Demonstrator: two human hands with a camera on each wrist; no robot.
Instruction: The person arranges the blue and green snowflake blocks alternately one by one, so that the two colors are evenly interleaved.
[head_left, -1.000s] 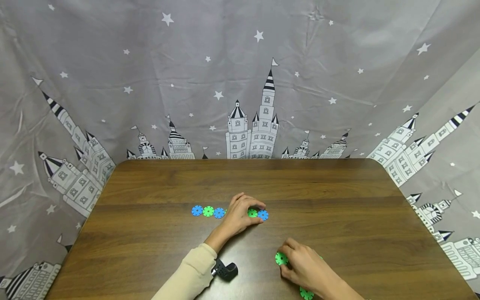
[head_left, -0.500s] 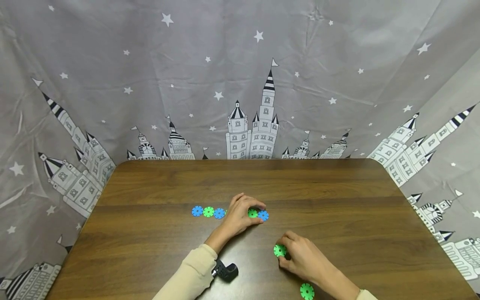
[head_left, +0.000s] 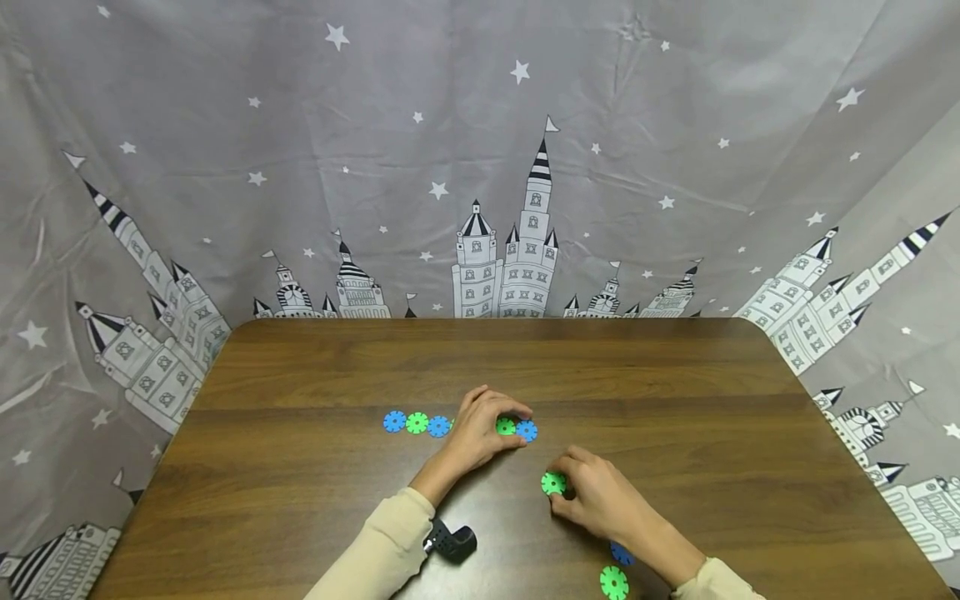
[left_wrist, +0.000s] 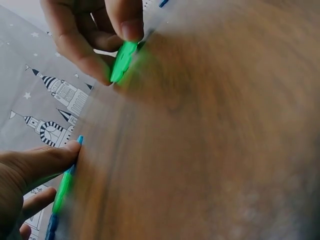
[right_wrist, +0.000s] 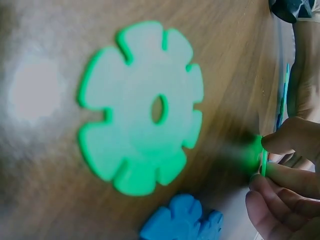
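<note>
Notched plastic discs, alternating blue [head_left: 394, 422] and green [head_left: 417, 423], lie in a row across the table; my left hand [head_left: 474, 427] covers the row's middle. Its thumb and index finger pinch the blue disc [head_left: 527, 431] at the right end, and a green disc [head_left: 506, 427] shows inside the curve of the hand. Closer to me and to the right, my right hand [head_left: 600, 498] holds a loose green disc [head_left: 553, 483] by its edges between thumb and fingers. In the left wrist view this green disc [left_wrist: 124, 62] is tilted, seen nearly edge-on.
Near the table's front lie another green disc [head_left: 614, 582] and a blue disc [head_left: 621, 552] partly under my right forearm. A black device [head_left: 453, 543] is strapped at my left wrist. A grey castle-print curtain [head_left: 360, 208] hangs behind the wooden table [head_left: 300, 500].
My right hand has moved forward and slightly left with the green disc, uncovering the loose green and blue discs near the front. The left hand has stayed in place.
</note>
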